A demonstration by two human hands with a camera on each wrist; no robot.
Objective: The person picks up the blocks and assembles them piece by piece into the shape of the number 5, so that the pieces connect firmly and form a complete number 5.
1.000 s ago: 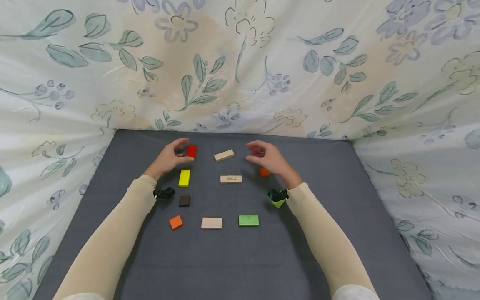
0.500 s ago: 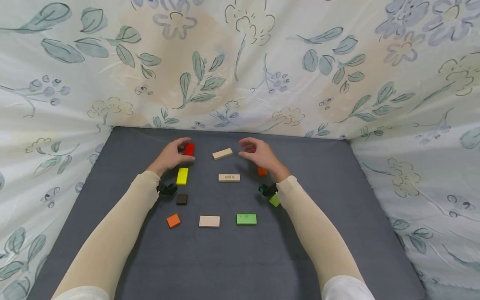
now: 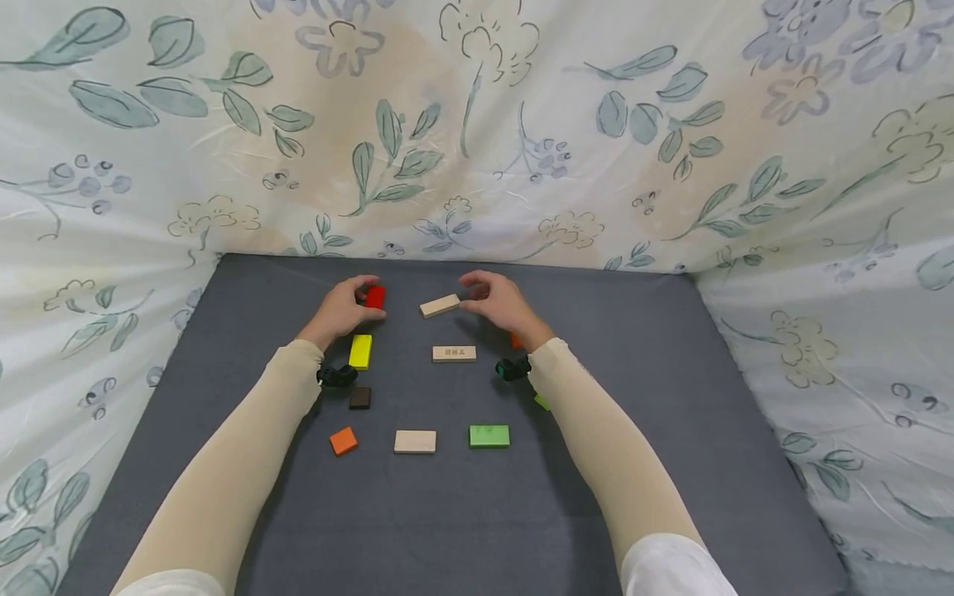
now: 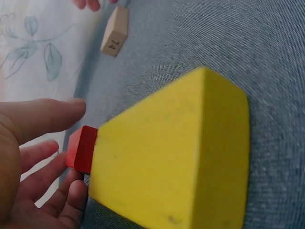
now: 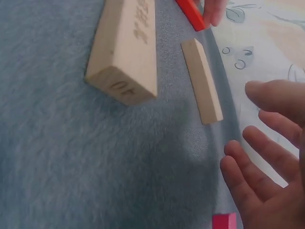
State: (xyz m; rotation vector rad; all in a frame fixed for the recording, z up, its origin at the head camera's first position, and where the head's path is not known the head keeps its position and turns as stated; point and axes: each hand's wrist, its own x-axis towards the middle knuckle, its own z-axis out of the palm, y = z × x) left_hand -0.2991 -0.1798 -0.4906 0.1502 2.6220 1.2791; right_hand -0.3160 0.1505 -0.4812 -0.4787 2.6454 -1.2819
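Observation:
My left hand (image 3: 339,313) is at the red block (image 3: 376,297), its thumb on the near side and its fingers on the far side. In the left wrist view the thumb stands apart from the red block (image 4: 82,149), with relaxed fingers beside it; contact is unclear. A yellow block (image 4: 157,157) looms large there. My right hand (image 3: 503,305) is spread beside the right end of a slanted plain wooden block (image 3: 440,305). The right wrist view shows a gap between its fingers and that wooden block (image 5: 202,81).
Nearer lie a marked wooden block (image 3: 454,354), a dark block (image 3: 360,398), an orange block (image 3: 344,441), a pale block (image 3: 415,442) and a green block (image 3: 489,436). A lime block (image 3: 542,401) is partly under the right arm. A pinkish-red block (image 5: 224,221) sits below the right hand.
My right hand has moved left, from clear of the slanted wooden block to its right end. The left hand stays by the red block. The head view has shifted slightly.

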